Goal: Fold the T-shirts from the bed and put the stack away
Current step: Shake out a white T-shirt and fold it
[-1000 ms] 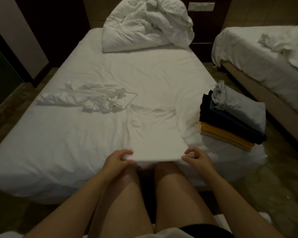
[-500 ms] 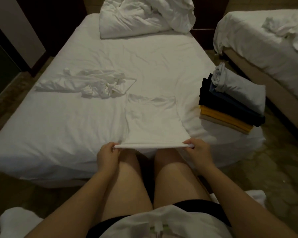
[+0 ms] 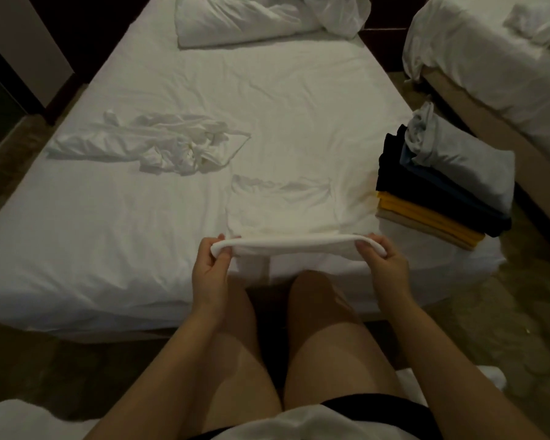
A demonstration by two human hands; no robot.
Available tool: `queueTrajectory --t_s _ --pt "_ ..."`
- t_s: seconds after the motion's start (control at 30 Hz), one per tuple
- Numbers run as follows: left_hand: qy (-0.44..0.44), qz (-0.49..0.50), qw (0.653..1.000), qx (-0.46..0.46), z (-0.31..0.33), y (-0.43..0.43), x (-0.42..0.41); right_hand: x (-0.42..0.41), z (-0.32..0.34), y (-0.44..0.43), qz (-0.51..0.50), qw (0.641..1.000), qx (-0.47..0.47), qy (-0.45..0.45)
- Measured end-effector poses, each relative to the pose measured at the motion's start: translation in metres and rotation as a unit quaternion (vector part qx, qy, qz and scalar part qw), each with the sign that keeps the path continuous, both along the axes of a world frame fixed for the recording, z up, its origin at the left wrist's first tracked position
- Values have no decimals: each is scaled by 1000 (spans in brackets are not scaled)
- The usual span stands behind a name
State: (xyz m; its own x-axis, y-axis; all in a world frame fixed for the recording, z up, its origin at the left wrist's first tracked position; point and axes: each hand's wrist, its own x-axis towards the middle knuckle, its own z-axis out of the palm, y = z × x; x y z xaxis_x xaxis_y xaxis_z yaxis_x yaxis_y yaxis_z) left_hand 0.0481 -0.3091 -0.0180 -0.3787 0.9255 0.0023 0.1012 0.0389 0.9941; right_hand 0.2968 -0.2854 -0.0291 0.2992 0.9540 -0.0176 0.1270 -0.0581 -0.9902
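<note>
A white T-shirt (image 3: 283,206), folded into a narrow panel, lies on the bed (image 3: 108,236) near its front edge. My left hand (image 3: 211,268) grips the shirt's bottom hem at its left corner. My right hand (image 3: 382,262) grips the right corner. The hem is lifted off the sheet and stretched between both hands. A stack of folded T-shirts (image 3: 438,198) in grey, dark, yellow and beige sits at the bed's right front corner. A crumpled white T-shirt (image 3: 159,147) lies on the left half of the bed.
A bunched white duvet (image 3: 261,17) lies at the head of the bed. A second bed (image 3: 496,58) stands to the right across a narrow floor gap. My bare knees press against the bed's front edge.
Both hands have raised the white T-shirt's bottom hem off the sheet and carried it forward, away from the bed's edge. The camera has tilted down.
</note>
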Motion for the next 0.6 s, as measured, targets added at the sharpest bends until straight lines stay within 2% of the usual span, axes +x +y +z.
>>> queueTrajectory --t_s 0.13,0.3,0.4,0.6 --pt "90 91 992 -9 -7 52 2 -18 0 48 -79 997 9 -22" --pt "170 137 975 -46 -23 135 1 -43 -9 131 -127 988 -7 -82" --pt "224 134 964 -54 -41 184 -2 -42 -30 180 -121 986 -12 -113" --pt "303 98 942 -103 -90 249 -9 -33 -78 232 -77 947 -133 -280"
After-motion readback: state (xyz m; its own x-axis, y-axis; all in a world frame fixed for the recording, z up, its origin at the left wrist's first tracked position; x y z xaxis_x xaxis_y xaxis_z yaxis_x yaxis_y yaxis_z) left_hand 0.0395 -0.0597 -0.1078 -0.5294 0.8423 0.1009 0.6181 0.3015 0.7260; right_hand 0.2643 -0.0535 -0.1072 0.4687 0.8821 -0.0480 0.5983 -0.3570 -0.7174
